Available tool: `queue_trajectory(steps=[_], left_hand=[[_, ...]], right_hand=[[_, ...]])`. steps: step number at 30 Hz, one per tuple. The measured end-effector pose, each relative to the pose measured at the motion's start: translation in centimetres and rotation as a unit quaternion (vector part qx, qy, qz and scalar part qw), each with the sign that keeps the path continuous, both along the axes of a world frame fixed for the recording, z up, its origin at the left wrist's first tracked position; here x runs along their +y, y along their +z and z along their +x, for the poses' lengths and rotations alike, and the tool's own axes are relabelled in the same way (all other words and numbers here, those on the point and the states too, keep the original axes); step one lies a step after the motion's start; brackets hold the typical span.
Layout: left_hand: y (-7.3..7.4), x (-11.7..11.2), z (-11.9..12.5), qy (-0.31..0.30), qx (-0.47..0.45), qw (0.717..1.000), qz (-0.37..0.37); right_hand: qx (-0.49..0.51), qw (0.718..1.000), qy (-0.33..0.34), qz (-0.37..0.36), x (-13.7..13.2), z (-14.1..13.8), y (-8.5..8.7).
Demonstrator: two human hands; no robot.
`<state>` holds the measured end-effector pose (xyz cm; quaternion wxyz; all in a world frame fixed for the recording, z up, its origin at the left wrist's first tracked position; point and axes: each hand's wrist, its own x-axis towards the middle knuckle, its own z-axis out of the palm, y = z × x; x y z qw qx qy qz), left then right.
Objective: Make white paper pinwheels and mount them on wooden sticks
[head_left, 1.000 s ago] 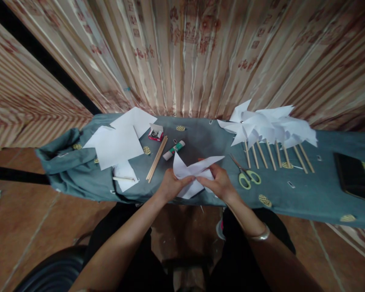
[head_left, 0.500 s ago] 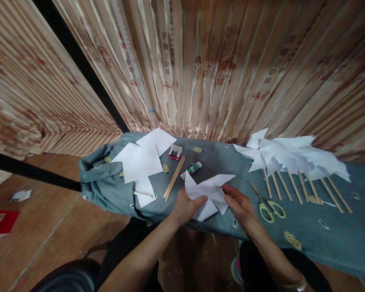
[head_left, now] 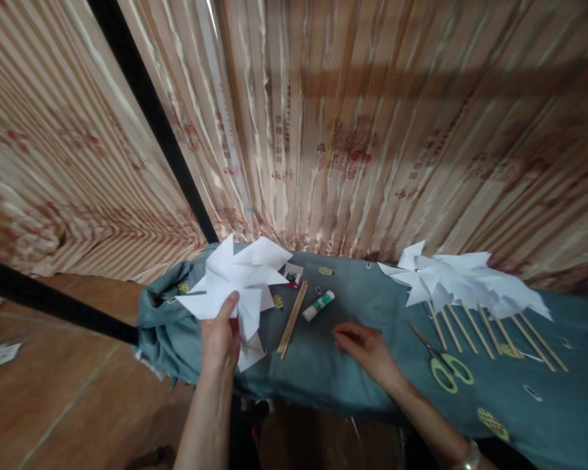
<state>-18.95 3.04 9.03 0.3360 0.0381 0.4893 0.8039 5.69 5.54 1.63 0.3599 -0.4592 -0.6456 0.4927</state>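
My left hand is closed on a folded white paper pinwheel head, held up over the left end of the table. My right hand rests low on the blue-grey cloth in the middle, fingers curled together and pointing left, with nothing visible in them. A bundle of wooden sticks and a glue stick lie between my hands. Green-handled scissors lie just right of my right hand.
Several finished white pinwheels on sticks lie at the back right. A small red box of pins and white paper sheets sit behind the held pinwheel. Striped curtains hang behind the table. Brown tiled floor with paper scraps is at left.
My left hand has lifted the paper pinwheel head up and to the left. My right hand let go of it and dropped onto the cloth. The view has swung left and up.
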Motion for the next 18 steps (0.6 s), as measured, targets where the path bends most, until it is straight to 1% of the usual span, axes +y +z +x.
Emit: queue_trajectory(steps=[2, 4, 6, 7, 8, 10, 12, 15, 18], left_hand=[[0.5, -0.4, -0.5, 0.014, -0.024, 1.000, -0.004], [0.6, -0.6, -0.5, 0.015, -0.042, 0.999, -0.009], [0.6, -0.6, -0.3, 0.012, -0.055, 0.998, -0.008], [0.6, -0.6, -0.1, 0.008, -0.060, 0.998, -0.007], [0.6, -0.6, 0.0, 0.006, -0.064, 0.998, -0.005], [0.7, -0.5, 0.3, 0.005, -0.071, 0.997, -0.004], [0.7, -0.4, 0.6, 0.002, -0.070, 0.998, 0.007], [0.5, -0.1, 1.2, -0.001, -0.069, 0.997, 0.018], [0.2, -0.1, 1.8, -0.010, -0.072, 0.997, 0.012]], right_hand=[[-0.058, 0.995, 0.060, 0.063, 1.7, -2.1, 1.5], [-0.104, 0.979, 0.084, 0.152, 4.3, -4.4, 2.7], [-0.169, 0.948, 0.074, 0.259, 7.2, -6.8, 3.3], [-0.218, 0.927, 0.078, 0.295, 8.5, -8.0, 3.4], [-0.264, 0.908, 0.082, 0.315, 9.8, -9.0, 3.4], [-0.348, 0.870, 0.110, 0.331, 11.7, -10.7, 3.0], [-0.364, 0.862, 0.124, 0.331, 12.8, -11.8, 2.4], [-0.363, 0.864, 0.122, 0.328, 13.7, -12.4, 1.5], [-0.338, 0.875, 0.115, 0.328, 14.2, -12.7, 0.6]])
